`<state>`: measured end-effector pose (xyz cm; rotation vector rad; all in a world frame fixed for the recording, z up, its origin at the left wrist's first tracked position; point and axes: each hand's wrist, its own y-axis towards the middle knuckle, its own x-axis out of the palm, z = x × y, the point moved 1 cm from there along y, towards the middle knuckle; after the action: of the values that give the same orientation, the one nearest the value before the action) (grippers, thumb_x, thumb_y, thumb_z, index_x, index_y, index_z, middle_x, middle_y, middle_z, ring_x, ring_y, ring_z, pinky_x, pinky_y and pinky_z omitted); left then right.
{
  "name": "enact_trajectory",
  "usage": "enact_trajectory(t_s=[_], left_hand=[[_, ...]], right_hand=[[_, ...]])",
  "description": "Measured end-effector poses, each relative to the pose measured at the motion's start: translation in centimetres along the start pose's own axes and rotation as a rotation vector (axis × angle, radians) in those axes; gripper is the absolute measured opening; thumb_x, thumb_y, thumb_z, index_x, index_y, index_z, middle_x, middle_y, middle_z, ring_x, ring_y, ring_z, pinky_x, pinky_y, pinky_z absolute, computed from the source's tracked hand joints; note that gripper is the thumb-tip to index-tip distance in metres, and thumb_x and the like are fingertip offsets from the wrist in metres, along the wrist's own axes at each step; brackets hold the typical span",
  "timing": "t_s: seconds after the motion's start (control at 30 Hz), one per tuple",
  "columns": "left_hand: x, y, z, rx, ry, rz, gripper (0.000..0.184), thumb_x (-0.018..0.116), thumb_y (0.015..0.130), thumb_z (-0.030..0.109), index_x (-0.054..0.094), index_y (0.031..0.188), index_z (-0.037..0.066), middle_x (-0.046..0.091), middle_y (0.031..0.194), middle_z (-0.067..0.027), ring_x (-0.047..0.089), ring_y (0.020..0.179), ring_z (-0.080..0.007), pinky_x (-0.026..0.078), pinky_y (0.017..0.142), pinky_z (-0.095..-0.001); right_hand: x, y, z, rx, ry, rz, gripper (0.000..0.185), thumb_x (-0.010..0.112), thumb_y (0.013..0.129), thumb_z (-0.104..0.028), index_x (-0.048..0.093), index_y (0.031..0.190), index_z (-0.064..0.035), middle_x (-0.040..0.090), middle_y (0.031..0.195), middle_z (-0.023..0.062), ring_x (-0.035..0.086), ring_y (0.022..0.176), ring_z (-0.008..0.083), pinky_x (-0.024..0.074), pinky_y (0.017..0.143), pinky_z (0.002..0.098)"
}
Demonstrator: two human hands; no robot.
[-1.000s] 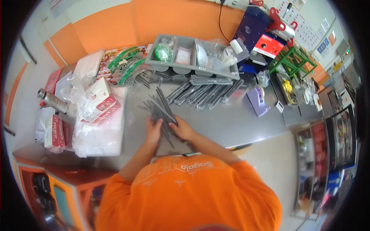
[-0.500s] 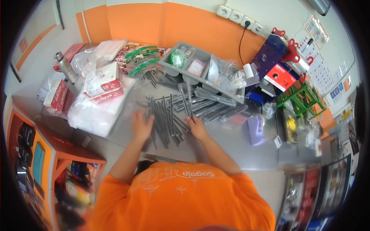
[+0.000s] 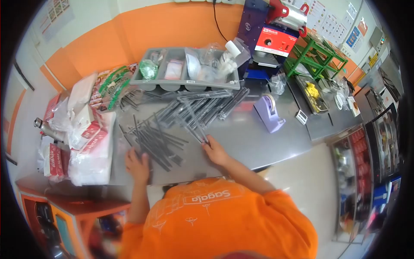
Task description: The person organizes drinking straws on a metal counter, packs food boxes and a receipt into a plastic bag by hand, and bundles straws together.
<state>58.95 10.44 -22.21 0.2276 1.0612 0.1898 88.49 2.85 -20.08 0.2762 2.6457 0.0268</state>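
Observation:
My right hand (image 3: 215,152) pinches the near end of a narrow clear plastic sleeve (image 3: 195,123) with dark edges, slanting away over the metal table. How much is inside the sleeve, I cannot make out. At the left edge of a loose heap of black straws (image 3: 156,142), my left hand (image 3: 138,167) has thumb and finger closed about one dark straw (image 3: 125,136); the fingertips are slightly blurred. Behind the heap lies a pile of black straws in clear wrappers (image 3: 211,107).
A grey divided bin (image 3: 196,86) holds packets at the back. Tissue packs (image 3: 88,134) and plastic bags (image 3: 88,166) lie left, near a metal bottle (image 3: 47,128). On the right are a purple tape dispenser (image 3: 268,115), a red-and-blue machine (image 3: 276,41) and green racks (image 3: 308,56).
The camera view has swung, shifting the table leftward in the picture. My left hand has moved toward the near left side of the loose straws. The right hand still holds the sleeve, now tilted further left.

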Motion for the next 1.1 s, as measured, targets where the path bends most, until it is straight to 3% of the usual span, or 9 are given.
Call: enact_trajectory(t_s=[0.17,0.27,0.37,0.43,0.63,0.7,0.83,0.97,1.1], left_hand=[[-0.8,1.1,-0.3,0.236,-0.226,0.213,0.042,0.05,0.085,0.025,0.043,0.121,0.006,0.036,0.129,-0.0181,0.034,0.119,-0.0328,0.023,0.098,-0.0438],[-2.5,2.5,6.8,0.485,-0.739,-0.104,0.042,0.049,0.087,0.028,0.044,0.12,0.002,0.044,0.122,-0.018,0.041,0.114,-0.0282,0.029,0.097,-0.0383],[-2.4,1.4,14.0,0.116,-1.434,-0.724,0.044,0.048,0.088,0.033,0.044,0.118,0.0,0.044,0.124,-0.0161,0.043,0.113,-0.0243,0.031,0.096,-0.0368],[-1.2,0.4,16.7,-0.041,-1.599,-0.779,0.041,0.05,0.087,0.034,0.047,0.111,0.001,0.05,0.114,-0.0152,0.05,0.104,-0.0235,0.038,0.089,-0.0364],[-1.8,-0.8,13.7,-0.385,-1.593,-0.406,0.027,0.049,0.088,0.031,0.049,0.099,0.006,0.058,0.08,-0.0057,0.051,0.065,-0.0123,0.044,0.062,-0.0255],[-1.1,-0.6,8.3,-0.363,-1.633,-0.424,0.03,0.05,0.088,0.032,0.049,0.101,0.005,0.057,0.085,-0.0069,0.051,0.068,-0.0129,0.039,0.059,-0.023],[-4.4,-0.8,5.8,-0.597,-1.521,-0.206,0.029,0.053,0.087,0.029,0.05,0.103,0.005,0.057,0.083,-0.0051,0.043,0.059,-0.0086,0.032,0.051,-0.0196],[-5.6,-2.1,6.7,-0.42,-1.364,-0.156,0.036,0.052,0.087,0.027,0.05,0.115,0.004,0.057,0.077,-0.0015,0.039,0.054,-0.0045,0.03,0.049,-0.0162],[-7.1,-1.2,4.8,-0.58,-1.295,-0.095,0.034,0.05,0.089,0.03,0.053,0.11,0.004,0.051,0.072,0.002,0.033,0.051,-0.0038,0.028,0.047,-0.0185]], right_hand=[[-2.5,-1.5,-2.9,0.277,0.593,-0.082,0.02,0.042,0.091,-0.02,0.046,0.104,-0.0053,0.052,0.073,0.0037,0.048,0.062,0.0104,0.0398,0.057,0.0229],[-2.7,-2.2,-6.4,0.287,0.76,-0.127,0.018,0.041,0.092,-0.02,0.047,0.101,-0.0053,0.051,0.073,0.0008,0.046,0.062,0.0064,0.0379,0.055,0.02],[-1.4,-2.4,-6.7,0.264,0.821,-0.268,0.019,0.041,0.092,-0.021,0.048,0.099,-0.0054,0.052,0.074,0.0011,0.046,0.063,0.0076,0.0386,0.057,0.0208],[-0.3,-2.7,-6.5,0.238,0.81,-0.368,0.019,0.041,0.093,-0.022,0.049,0.097,-0.0058,0.052,0.075,0.0011,0.046,0.064,0.0079,0.039,0.059,0.021],[1.3,-3.5,-6.0,0.051,0.397,-0.294,0.028,0.041,0.093,-0.024,0.052,0.106,-0.0028,0.054,0.078,0.003,0.051,0.068,0.018,0.0425,0.066,0.0288],[1.7,-2.1,-4.7,-0.336,-0.036,-0.202,0.033,0.041,0.092,-0.025,0.048,0.115,-0.0029,0.057,0.077,0.0098,0.054,0.069,0.0267,0.043,0.065,0.0362],[2.6,0.5,-7.4,-0.085,0.141,-0.152,0.032,0.042,0.091,-0.026,0.049,0.11,-0.0018,0.057,0.074,0.0158,0.055,0.068,0.0321,0.0422,0.064,0.0396],[8.1,-0.4,-10.1,-0.001,0.017,-0.586,0.029,0.047,0.089,-0.027,0.053,0.1,-0.0011,0.056,0.073,0.0171,0.055,0.068,0.0322,0.0428,0.063,0.0393],[9.4,1.5,-10.8,-0.37,0.153,-0.522,0.031,0.055,0.083,-0.029,0.054,0.099,-0.0022,0.055,0.086,0.0173,0.055,0.075,0.0313,0.0435,0.067,0.0375]])
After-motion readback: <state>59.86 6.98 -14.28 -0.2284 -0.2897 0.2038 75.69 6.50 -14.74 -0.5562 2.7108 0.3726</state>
